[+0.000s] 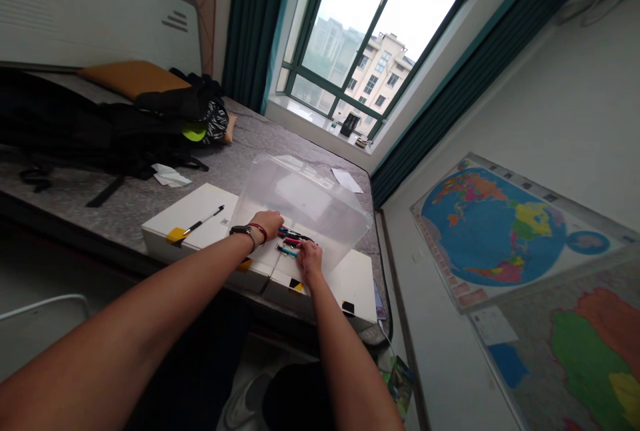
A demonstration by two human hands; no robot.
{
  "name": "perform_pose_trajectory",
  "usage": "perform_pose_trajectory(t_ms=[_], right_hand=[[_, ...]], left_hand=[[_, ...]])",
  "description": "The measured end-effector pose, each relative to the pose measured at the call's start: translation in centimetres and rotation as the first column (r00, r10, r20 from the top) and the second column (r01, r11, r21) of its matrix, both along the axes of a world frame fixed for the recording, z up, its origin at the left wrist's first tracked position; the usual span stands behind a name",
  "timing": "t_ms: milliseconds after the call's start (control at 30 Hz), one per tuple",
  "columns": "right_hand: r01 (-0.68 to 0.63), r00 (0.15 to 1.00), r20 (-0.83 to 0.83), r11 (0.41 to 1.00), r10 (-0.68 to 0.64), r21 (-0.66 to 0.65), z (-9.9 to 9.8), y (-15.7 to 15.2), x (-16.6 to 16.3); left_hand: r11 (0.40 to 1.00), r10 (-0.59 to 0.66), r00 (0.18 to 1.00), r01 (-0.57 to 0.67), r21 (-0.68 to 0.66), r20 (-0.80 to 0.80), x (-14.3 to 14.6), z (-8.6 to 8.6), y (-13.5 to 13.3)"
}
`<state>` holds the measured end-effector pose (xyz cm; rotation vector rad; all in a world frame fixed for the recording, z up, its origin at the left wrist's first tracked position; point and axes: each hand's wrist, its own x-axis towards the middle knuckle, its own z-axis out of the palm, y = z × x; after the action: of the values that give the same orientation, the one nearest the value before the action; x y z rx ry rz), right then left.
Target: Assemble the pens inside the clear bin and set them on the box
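My left hand [269, 223], with a dark watch and a red band at the wrist, is closed at the left end of a small group of pens [290, 234]. What its fingers hold is hidden. My right hand [310, 259] has its fingers closed at the other end of the group, by a red pen [292, 242] and a light blue pen [287, 251]. Around both hands is a clear plastic bin [305, 198], tipped on its side with the opening towards me. Under it are white boxes [350, 281]. A black-and-white pen [204, 220] lies on the left box, apart from my hands.
The boxes stand along the front edge of a grey marbled surface [295, 141]. A black backpack [90, 124] and a crumpled tissue [171, 176] lie to the left. Behind the bin is a white paper [347, 180]. A wall with a world map [493, 231] is on the right.
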<state>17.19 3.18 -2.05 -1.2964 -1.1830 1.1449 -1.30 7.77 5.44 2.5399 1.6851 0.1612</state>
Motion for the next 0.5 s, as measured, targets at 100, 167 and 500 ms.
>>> perform_pose_trajectory(t_ms=[100, 167, 500], right_hand=[[0.006, 1.000, -0.026, 1.000, -0.006, -0.017, 0.0, 0.1, 0.0], [0.006, 0.999, -0.031, 1.000, -0.007, -0.030, 0.0, 0.1, -0.1], [0.002, 0.989, -0.148, 0.999, -0.009, -0.048, 1.2, -0.4, -0.3]], left_hand=[[0.996, -0.035, 0.998, 0.031, 0.081, 0.043, -0.5, 0.1, 0.3], [0.993, -0.064, 0.995, 0.056, 0.107, 0.070, -0.7, 0.2, 0.7], [0.999, -0.047, 0.996, 0.046, 0.014, 0.071, -0.5, 0.8, 1.9]])
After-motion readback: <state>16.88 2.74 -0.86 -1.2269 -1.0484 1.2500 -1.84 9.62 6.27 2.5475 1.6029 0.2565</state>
